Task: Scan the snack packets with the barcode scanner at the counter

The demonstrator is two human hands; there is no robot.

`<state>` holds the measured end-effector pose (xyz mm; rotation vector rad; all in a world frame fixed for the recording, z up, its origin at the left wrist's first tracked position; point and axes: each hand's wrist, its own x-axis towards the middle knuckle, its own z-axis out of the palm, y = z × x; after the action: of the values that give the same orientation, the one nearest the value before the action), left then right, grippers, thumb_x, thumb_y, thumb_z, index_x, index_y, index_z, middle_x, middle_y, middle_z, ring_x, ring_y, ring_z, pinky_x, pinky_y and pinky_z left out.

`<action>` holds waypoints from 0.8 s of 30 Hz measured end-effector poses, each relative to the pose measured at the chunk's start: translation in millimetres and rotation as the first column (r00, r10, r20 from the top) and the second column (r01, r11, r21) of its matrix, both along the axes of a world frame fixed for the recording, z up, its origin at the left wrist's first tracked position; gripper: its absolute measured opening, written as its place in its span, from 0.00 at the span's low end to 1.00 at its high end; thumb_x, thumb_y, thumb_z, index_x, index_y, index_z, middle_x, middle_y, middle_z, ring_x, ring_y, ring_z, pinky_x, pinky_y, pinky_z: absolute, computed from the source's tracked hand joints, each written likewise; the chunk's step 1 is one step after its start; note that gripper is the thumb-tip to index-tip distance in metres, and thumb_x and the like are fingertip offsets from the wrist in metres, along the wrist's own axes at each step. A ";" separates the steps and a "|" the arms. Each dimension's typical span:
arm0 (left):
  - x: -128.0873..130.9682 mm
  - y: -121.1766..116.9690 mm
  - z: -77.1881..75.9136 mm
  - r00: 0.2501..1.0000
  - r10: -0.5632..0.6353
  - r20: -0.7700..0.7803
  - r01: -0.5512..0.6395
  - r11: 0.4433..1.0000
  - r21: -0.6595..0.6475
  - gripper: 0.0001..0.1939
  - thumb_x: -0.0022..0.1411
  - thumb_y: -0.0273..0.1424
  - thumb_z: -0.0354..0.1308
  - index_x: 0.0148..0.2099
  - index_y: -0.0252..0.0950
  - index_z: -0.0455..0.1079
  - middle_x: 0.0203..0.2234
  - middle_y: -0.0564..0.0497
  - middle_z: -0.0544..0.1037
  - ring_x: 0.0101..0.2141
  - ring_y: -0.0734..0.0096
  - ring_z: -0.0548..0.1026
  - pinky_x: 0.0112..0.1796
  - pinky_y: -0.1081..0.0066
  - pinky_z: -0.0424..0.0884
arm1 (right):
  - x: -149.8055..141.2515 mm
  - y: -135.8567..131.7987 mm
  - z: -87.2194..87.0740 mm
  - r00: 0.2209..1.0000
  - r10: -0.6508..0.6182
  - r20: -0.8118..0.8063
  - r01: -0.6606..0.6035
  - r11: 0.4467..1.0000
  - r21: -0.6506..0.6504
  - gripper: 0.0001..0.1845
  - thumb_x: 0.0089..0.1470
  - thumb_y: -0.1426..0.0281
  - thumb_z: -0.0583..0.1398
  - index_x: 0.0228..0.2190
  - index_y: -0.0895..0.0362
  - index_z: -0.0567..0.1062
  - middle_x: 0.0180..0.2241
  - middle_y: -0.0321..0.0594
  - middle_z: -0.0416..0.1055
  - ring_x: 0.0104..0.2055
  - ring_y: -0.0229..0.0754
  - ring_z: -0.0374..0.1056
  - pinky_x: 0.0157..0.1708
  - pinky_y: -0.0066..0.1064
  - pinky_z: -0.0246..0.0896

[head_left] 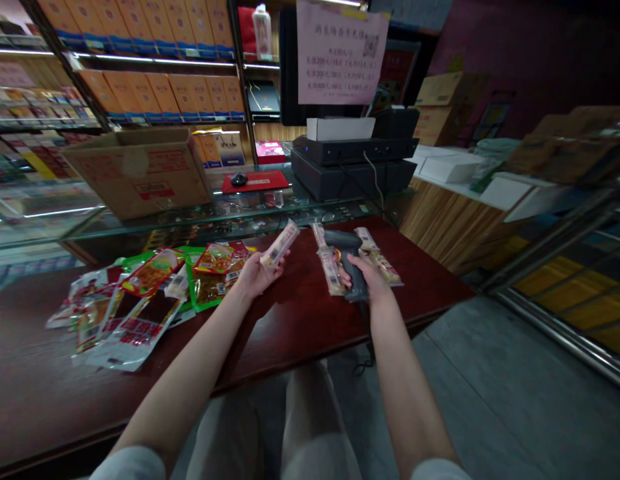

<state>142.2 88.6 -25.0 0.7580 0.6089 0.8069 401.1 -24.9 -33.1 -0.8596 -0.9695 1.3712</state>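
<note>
My left hand [260, 272] is closed around a slim clear-wrapped snack packet [281, 245], held tilted above the table with a printed label facing up. A dark barcode scanner [357, 277] is in my right hand [367, 270], its head toward the left and its cable hanging past the table edge. Beside and partly behind the scanner lie similar wrapped packets [332, 275], with more packets [385, 263] to its right. Left of my left hand spreads a loose pile of snack bags, among them a green-edged bag [206, 293] and a white-and-red bag [140, 330].
The dark red table [280, 333] stands against a glass counter [235, 212]. On the counter are an open cardboard box [140, 173], a mouse [239, 179] on a red mat, and a black cash drawer [350, 177]. A metal rack [565, 320] stands right.
</note>
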 end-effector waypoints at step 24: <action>10.2 -0.9 -18.3 0.991 0.125 -0.039 -0.111 0.957 0.267 0.28 0.51 0.27 0.56 0.56 0.33 0.68 0.34 0.47 0.79 0.33 0.68 0.78 0.38 0.67 0.73 | -8.5 -8.6 -0.3 0.956 0.290 0.046 -0.290 0.957 0.010 0.21 0.52 0.58 0.68 0.39 0.57 0.69 0.28 0.34 0.68 0.19 0.29 0.55 0.14 0.22 0.52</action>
<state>152.5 87.7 -43.2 0.9973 0.6073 0.9926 392.6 -33.5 -33.4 -0.7577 -1.1753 1.5952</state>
